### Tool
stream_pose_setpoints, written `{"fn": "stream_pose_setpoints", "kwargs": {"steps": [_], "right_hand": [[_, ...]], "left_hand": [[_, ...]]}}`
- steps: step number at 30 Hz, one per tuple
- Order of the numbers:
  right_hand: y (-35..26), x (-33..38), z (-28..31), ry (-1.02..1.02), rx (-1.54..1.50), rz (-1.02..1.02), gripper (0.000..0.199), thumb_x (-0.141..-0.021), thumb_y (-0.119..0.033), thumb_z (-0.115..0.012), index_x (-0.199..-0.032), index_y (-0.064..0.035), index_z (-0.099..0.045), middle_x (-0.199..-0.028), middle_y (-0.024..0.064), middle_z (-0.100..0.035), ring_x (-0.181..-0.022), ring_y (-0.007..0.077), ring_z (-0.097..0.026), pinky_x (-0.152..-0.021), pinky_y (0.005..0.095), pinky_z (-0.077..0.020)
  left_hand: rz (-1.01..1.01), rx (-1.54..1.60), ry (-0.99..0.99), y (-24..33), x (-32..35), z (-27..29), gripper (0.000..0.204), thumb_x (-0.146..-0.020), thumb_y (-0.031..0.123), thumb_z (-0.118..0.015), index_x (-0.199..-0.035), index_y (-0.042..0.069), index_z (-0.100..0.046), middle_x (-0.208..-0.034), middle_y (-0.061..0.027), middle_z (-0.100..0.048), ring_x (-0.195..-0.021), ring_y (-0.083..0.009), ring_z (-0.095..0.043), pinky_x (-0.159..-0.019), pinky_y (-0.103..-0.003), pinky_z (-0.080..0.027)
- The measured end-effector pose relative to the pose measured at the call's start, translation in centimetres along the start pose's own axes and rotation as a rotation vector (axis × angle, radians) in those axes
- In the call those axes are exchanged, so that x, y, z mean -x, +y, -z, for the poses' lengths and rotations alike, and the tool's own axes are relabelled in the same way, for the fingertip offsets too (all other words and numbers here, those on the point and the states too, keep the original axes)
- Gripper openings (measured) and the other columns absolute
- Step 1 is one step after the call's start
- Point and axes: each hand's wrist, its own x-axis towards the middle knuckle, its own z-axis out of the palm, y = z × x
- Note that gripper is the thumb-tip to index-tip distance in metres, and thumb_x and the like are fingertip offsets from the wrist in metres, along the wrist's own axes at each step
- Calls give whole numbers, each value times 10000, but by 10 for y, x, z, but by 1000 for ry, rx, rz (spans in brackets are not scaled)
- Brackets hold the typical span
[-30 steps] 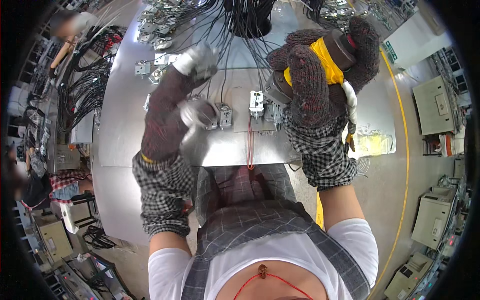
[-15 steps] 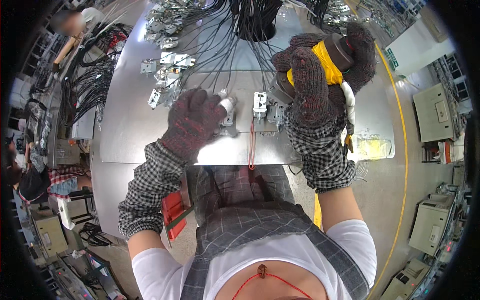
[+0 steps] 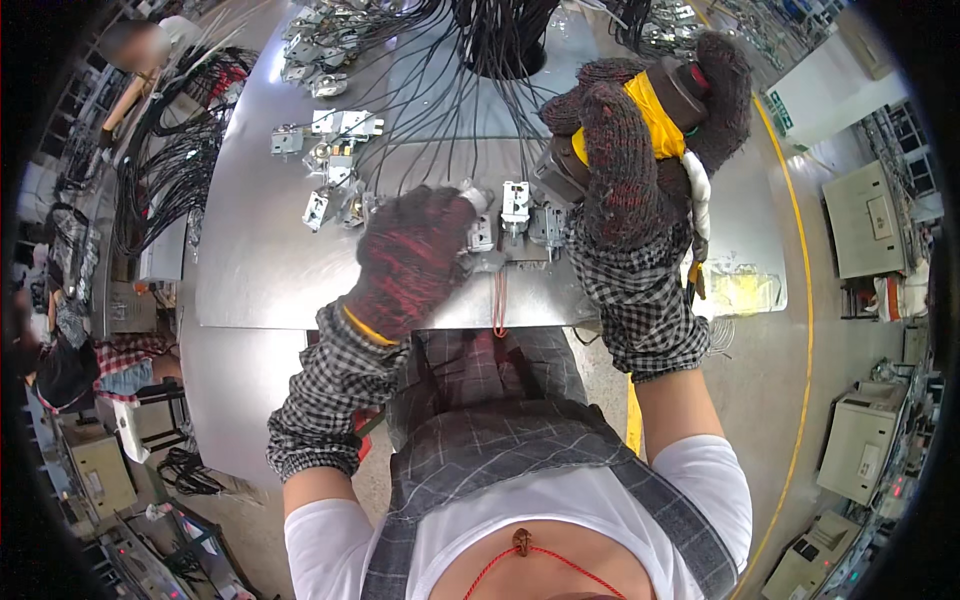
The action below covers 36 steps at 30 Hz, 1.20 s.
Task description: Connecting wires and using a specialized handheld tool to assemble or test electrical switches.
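Observation:
My right hand point(image 3: 625, 170), in a dark knitted glove, is closed around a dark power tool point(image 3: 655, 115) wrapped in yellow tape. The tool is held above the right half of the metal table. My left hand point(image 3: 415, 250), gloved with white-wrapped fingertips, is closed at a small metal fitting point(image 3: 482, 232) near the front edge. Its fingers reach around the fitting from the left, and the palm hides part of it. Just right of that fitting stands a white and metal fitting point(image 3: 515, 205), with another metal fitting point(image 3: 549, 228) beside it below the tool.
Loose metal fittings point(image 3: 340, 150) on black cables lie to the left, with more piled at the back. A thick black cable bundle point(image 3: 505, 40) rises at the far middle. Red wires point(image 3: 499, 300) hang over the front edge. Another person's arm point(image 3: 128, 98) shows at far left.
My left hand has moved right and slightly toward me, to the fitting. The right hand and power tool have barely moved. The view has shifted slightly.

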Motion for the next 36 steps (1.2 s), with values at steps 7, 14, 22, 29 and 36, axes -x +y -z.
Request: {"fn": "stream_pose_setpoints", "kwargs": {"steps": [7, 14, 22, 29, 36], "right_hand": [[-18, -23, 21, 234, 342, 203, 478, -942, -91, -590, -1364, -37, -372, -996, 193, -691, -678, 223, -698, -709, 315, -596], [-5, -6, 14, 47, 159, 168, 619, -925, -81, -624, -1430, -64, -266, -1008, 153, -650, -913, 256, -668, -674, 398, -582], [-1, 22, 41, -217, 958, 249, 506, -937, -36, -605, -1401, -54, -406, -1266, 139, -545, -1120, 256, -596, -950, 401, -534], [21, 27, 48, -16, -143, -126, 476, -977, -103, -565, -1415, -57, -386, -1302, 146, -536, -1161, 262, -584, -1023, 418, -506], [44, 40, 72, 90, -598, -388, 476, -1011, -178, -524, -1432, -47, -345, -1314, 153, -537, -1206, 261, -560, -1078, 416, -460]], "left_hand": [[171, 832, 112, 17, -33, -25, 593, -724, 372, -844, -1213, 96, -652, -1082, -127, -700, -943, -251, -707, -766, -336, -573], [158, 790, -157, -23, -30, -15, 557, -749, 142, -837, -1241, 5, -614, -1067, -92, -696, -933, -149, -675, -827, -318, -559], [207, 903, -203, -22, -37, -10, 627, -711, 261, -867, -1222, -1, -616, -1051, -126, -699, -929, -213, -688, -818, -341, -549], [113, 583, -182, -18, -36, -19, 661, -734, 508, -799, -1151, 19, -646, -973, -151, -692, -877, -303, -694, -739, -402, -551], [220, 807, -189, -14, -27, -25, 781, -686, 497, -836, -1278, 56, -583, -1074, -157, -672, -906, -315, -685, -759, -411, -550]]}}
